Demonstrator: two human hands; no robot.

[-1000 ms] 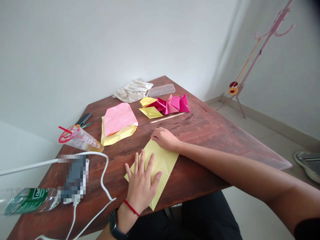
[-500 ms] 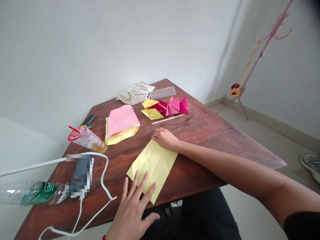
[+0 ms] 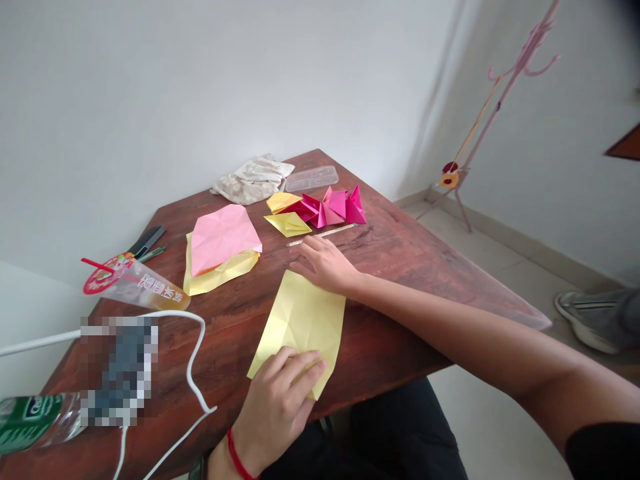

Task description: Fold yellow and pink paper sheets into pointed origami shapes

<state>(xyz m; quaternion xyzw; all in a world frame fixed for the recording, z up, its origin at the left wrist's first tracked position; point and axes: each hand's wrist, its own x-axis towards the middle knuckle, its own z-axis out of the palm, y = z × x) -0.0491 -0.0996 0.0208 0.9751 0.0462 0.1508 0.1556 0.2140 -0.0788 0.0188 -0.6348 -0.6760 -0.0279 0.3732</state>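
Steadying the creased yellow paper (image 3: 300,327), the left hand (image 3: 275,407) is pressing its near corner with fingers (image 3: 300,363) together, the right hand (image 3: 325,265) lying spread at its far edge.

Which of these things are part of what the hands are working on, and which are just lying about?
In use: creased yellow origami paper, left hand, right hand.

Lying about: pink paper sheet on a yellow paper sheet, folded pink origami pieces, thin wooden stick, plastic cup with straw, water bottle, white cable, crumpled cloth, clear plastic case.
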